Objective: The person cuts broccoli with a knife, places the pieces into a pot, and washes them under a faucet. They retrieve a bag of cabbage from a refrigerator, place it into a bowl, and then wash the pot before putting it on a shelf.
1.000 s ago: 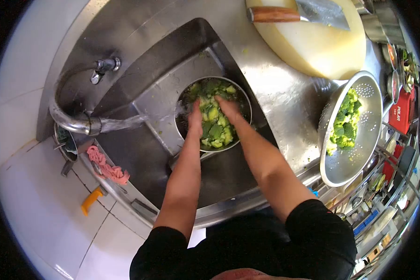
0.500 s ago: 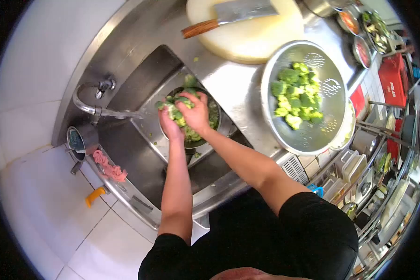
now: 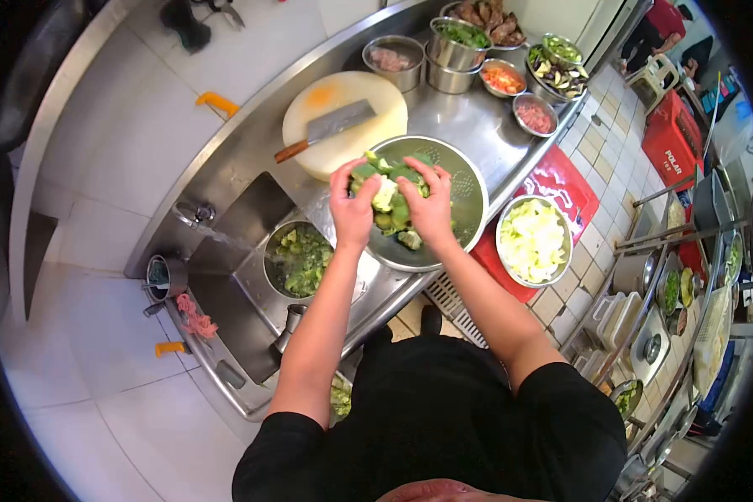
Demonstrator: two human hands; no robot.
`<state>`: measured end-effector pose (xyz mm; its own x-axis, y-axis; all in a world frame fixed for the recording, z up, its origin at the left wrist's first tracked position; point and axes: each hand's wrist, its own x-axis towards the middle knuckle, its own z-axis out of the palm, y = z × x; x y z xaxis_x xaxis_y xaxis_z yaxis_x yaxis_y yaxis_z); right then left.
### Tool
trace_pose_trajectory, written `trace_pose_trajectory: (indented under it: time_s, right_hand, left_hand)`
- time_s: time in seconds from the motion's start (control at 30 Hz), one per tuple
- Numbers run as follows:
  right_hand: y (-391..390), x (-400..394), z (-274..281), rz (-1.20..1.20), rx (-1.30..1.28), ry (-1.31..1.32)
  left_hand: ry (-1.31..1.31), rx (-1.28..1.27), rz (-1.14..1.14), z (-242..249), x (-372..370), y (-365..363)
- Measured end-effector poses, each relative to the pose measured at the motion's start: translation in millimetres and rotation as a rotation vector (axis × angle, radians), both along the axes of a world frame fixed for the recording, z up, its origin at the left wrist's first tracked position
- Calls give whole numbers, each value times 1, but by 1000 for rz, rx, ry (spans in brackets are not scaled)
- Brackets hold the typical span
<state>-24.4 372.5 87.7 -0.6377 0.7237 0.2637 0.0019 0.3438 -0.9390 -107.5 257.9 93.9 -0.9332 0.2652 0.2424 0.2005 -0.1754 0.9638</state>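
Observation:
Between them, my left hand and my right hand clasp a bunch of broccoli florets. Both hands are over the large metal colander, their fingers curled round the florets from either side. Beneath the hands, more broccoli is partly hidden in the colander. A metal pot of broccoli in water stands in the sink, left of my forearms. At the sink's back wall is the faucet, with water running from it.
A cleaver lies on the round white cutting board behind the colander. Several metal bowls of food stand at the counter's far end. Chopped cabbage fills a bowl on a red board to the right. Two people are in the far background.
Both hands have moved right, from the pot in the sink to the colander, carrying broccoli florets. The head view has shifted, showing more of the counter's far end.

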Motion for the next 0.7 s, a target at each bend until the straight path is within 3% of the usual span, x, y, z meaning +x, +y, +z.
trace_pose_trajectory:
  time_s: [0.07, 0.13, 0.17, 0.23, 0.27, 0.33, 0.4, 0.47, 0.5, 0.57, 0.67, 0.7]
  right_hand:
    - [43, 13, -25, 137, -81, -133]
    - [77, 30, -28, 323, -181, -431]
    - [87, 37, -25, 329, -174, -421]
    - [92, 53, 0, 439, 314, -1058]
    - [94, 52, -5, 441, 315, -1052]
    - [95, 36, -34, 295, 653, -770]
    - [100, -5, -57, 376, 622, -603]
    - [89, -42, -59, 629, 356, -432]
    - [89, -60, -74, 637, 354, -428]
    - [84, -91, -104, 589, 639, -1043]
    - [73, -98, -90, 477, 625, -1094]
    - [67, -100, -88, 512, 726, -1109]
  left_hand:
    - [116, -195, -4, -14, -1, 20]
    - [61, -315, -110, -14, 1, 28]
    - [123, -412, -129, -17, 2, 29]
    - [230, -546, -196, -37, 5, 24]
    - [266, -674, -254, -56, 8, 19]
    - [273, -1030, -417, -88, 17, 7]
    - [300, -1217, -500, -87, 36, -3]
    - [296, -1105, -477, -101, 47, -12]
    - [355, -1096, -423, -103, 53, -14]
    - [407, -1081, -386, -102, 63, -19]
    - [550, -1093, -341, -104, 70, -30]
    - [541, -1104, -364, -106, 69, -34]
